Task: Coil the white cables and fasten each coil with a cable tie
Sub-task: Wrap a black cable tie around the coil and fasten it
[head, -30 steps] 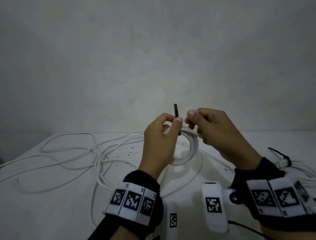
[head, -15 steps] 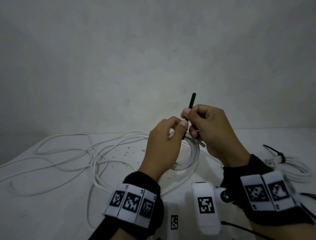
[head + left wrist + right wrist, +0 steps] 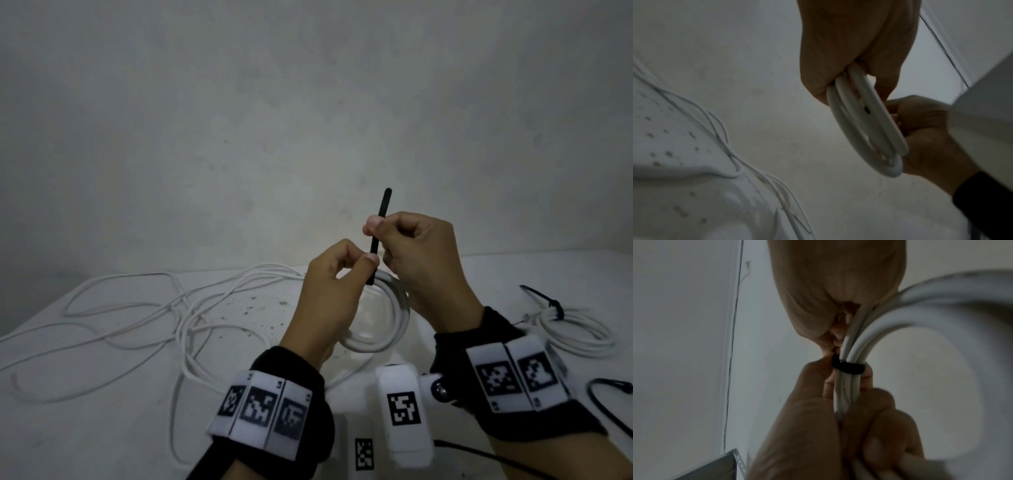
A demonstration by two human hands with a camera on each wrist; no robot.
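Observation:
I hold a small white cable coil above the table. My left hand pinches the coil's top, where a black cable tie wraps it. My right hand pinches the tie's tail, which sticks straight up past the fingers. In the right wrist view the tie's loop sits snug round the cable strands, with the left hand's fingers gripping just below. The left wrist view shows the coil edge-on under my left hand.
Loose white cables sprawl over the left of the white table. A tied coil with a black tie lies at the right. A thin black cable loops at the right edge. A grey wall stands close behind.
My right hand has pulled the tie's tail upward, so more black strap stands above the fingers. The left hand has kept its hold on the coil.

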